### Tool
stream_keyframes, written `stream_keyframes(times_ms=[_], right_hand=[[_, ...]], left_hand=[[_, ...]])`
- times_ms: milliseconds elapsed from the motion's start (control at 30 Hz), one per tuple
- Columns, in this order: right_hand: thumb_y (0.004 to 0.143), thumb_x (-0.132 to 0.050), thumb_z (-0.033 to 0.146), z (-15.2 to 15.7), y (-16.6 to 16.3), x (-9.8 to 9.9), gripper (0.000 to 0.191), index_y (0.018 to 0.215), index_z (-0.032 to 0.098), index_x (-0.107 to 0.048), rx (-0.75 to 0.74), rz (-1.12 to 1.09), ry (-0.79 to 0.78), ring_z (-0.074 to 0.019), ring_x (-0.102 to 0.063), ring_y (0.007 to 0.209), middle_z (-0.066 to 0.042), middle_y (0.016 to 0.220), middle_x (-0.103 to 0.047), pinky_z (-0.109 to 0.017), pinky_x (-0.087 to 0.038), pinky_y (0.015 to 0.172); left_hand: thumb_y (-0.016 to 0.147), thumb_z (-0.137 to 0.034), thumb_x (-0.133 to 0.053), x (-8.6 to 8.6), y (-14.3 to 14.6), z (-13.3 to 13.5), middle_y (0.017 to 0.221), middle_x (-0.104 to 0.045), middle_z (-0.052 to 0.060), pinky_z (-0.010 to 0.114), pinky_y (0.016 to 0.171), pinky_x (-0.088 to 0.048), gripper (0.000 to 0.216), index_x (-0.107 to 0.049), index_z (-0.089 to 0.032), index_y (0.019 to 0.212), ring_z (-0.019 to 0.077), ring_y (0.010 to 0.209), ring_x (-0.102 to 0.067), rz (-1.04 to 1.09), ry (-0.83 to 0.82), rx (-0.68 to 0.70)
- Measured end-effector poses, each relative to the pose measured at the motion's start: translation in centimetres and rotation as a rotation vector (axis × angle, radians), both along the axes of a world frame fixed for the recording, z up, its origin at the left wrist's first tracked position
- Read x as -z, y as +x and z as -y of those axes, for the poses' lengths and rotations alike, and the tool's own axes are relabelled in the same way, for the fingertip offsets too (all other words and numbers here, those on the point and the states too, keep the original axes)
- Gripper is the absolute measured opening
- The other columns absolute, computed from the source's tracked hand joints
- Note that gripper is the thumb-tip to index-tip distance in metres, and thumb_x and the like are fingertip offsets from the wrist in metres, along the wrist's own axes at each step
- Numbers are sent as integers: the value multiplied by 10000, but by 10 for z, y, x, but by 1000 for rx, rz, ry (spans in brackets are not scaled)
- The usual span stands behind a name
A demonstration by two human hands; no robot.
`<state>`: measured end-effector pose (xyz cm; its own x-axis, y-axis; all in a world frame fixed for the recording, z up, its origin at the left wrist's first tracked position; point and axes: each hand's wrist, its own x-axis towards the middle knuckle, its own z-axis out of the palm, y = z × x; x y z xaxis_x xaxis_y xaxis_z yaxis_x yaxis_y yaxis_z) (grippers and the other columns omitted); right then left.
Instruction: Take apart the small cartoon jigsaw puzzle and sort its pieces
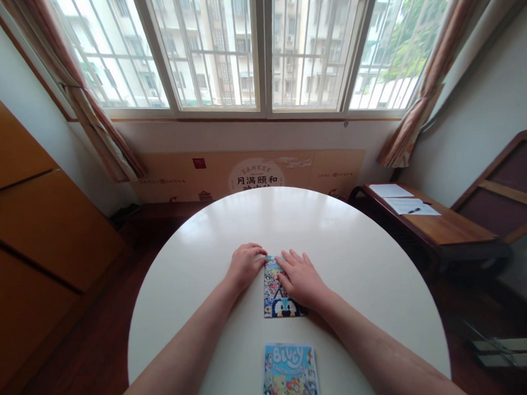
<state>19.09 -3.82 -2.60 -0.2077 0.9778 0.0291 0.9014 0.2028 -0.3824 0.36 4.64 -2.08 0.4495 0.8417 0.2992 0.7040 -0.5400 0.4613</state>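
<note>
A colourful cartoon picture board [275,291] lies flat at the middle of the round white table [336,229]. My left hand [244,264] rests at its upper left corner, fingers curled against the edge. My right hand [299,278] lies flat on its right half, fingers stretched out and covering that side. Nearer to me, at the table's front edge, lies a second printed sheet or box lid [289,376] with blue lettering and the same cartoon figures; neither hand touches it.
A low wooden side table [442,226] with white papers [405,205] and a pen stands to the right. Wooden cabinets [31,233] line the left wall. A barred window [256,50] with tied curtains fills the far wall, with a printed cardboard panel [249,174] below it.
</note>
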Motion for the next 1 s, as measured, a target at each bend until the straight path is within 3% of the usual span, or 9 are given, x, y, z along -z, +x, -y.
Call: stream_keyframes(times_ms=[1000], right_hand=[[964,-339,432,2,-2,-6,579,1510,241,-363,3,6,-28,-285,-194,1485,-58,1592,-278,-530,-70,1207]], left_hand=[[804,-225,-659,2,-2,-1,1115,-680,42,407,1021,-446,137,-769,-260,879,251,1098,-580,-5,4,-28]])
